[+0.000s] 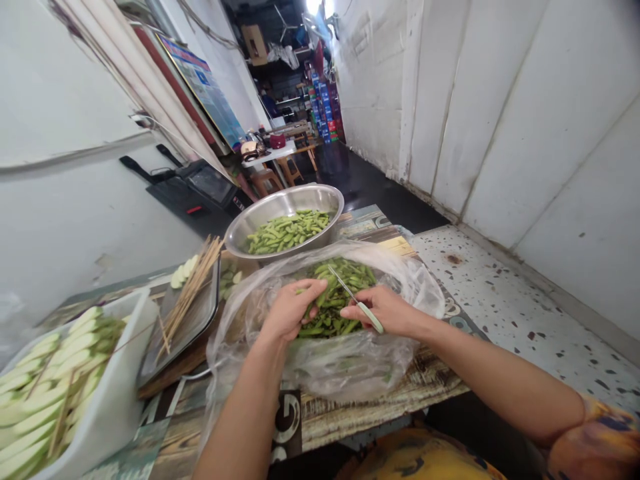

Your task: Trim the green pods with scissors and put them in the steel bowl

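A clear plastic bag (410,273) lies wide open on the table, with a heap of green edamame pods (345,327) inside. Above the heap, my right hand (385,310) is closed round scissors (369,316) with pale green handles, their blades pointing up and to the left. My left hand (295,307) is over the left side of the heap, fingers curled in a pinch. A bit of green pod shows at its fingers, mostly hidden by them. Behind the bag stands a steel bowl (240,230) holding more pods.
At the left is a white tub (123,393) of pale green sliced vegetables on sticks. A metal tray (205,320) with wooden skewers (193,287) lies between tub and bag. The patterned table (350,423) ends close to my lap. White panels line the right.
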A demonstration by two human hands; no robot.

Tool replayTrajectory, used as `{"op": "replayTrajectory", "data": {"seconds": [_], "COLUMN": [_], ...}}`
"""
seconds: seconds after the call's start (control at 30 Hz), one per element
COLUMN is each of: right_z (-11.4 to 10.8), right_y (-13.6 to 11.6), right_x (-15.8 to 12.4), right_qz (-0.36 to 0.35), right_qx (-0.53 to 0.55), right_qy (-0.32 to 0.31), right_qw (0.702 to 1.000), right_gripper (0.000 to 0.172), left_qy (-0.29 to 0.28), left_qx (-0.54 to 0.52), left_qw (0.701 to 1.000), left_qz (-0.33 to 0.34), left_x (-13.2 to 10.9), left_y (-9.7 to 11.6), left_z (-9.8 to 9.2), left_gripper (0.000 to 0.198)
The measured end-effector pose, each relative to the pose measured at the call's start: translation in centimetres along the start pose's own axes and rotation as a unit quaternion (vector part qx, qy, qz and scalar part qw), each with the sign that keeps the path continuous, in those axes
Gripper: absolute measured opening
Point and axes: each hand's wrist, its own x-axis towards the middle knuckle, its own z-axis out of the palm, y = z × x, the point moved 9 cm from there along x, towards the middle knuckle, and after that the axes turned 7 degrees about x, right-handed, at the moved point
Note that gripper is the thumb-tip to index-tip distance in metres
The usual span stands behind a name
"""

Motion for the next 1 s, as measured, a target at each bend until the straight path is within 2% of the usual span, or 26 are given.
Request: {"op": "replayTrajectory", "data": {"seconds": [0.13, 0.3, 0.53, 0.67, 0.73, 0.83, 1.0], "right_z": [0.1, 0.8, 0.4, 0.5, 0.5, 0.4, 1.1], "right_y": [-0.1, -0.3, -0.1, 0.4, 0.6, 0.5, 0.0], "right_x": [0.0, -0.2, -0.3, -0.1, 0.0, 0.1, -0.1], "right_qz": [-0.010, -0.002, 0.005, 0.003, 0.003, 0.008, 0.036], "right_qx": [-0.028, 0.017, -0.003, -0.007, 0.003, 0.041, 0.100], "right_qy": [-0.005, -0.041, -0.036, -0.043, -0.046, -0.034, -0.056], "right_qw": [1.000, 0.999, 0.999, 0.999, 0.999, 0.999, 0.993], "right_gripper": [0.046, 0.049, 0.049, 0.049, 0.049, 0.048, 0.049], "left_qy": [-0.025, -0.033, -0.063, -0.106, -0.112, -0.091, -0.006], "left_qx": [0.045, 0.094, 0.085, 0.090, 0.067, -0.014, -0.189], "left_qw": [0.999, 0.995, 0.994, 0.990, 0.991, 0.996, 0.982], "left_qz": [0.019, 0.031, -0.014, -0.020, -0.025, -0.023, 0.019], "left_x": [-0.1, -0.2, 0.0, -0.2, -0.2, 0.0, 1.0], "left_y": [0.1, 0.3, -0.6, -0.8, -0.9, -0.6, 0.0], "left_z": [0.2, 0.2, 0.5, 0.8, 0.8, 0.7, -0.2], "left_gripper": [0.034, 0.033, 0.033, 0.033, 0.032, 0.037, 0.027]}}
